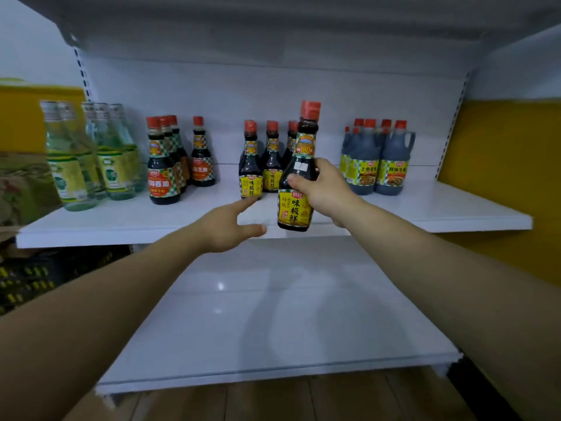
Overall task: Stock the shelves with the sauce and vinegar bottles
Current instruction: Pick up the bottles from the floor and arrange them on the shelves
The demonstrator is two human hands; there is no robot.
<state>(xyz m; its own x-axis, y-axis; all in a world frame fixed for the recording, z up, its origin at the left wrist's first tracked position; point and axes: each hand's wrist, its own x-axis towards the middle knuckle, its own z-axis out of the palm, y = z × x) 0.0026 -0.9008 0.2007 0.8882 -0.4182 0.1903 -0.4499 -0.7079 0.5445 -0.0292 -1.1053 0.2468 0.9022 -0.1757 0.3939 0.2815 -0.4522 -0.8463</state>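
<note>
Shelf: white board; goods sorted by kind, in files running near to far
Vinegar bottles: clear; left end
Jugs: dark, handled; right end
Sauce row: yellow labels; middle
Held bottle: same yellow label, upright at the near edge, just right of that row; likely bound for it
Right hand: fingers and thumb wrapped round the bottle's waist, keeping it level
Left hand: fingers spread, holding nothing; forefinger at the row's front bottle, probably to steady it; contact unclear

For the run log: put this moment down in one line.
right grip: holds sauce bottle upright at shelf front | left grip: open, extended toward shelved bottle
</note>
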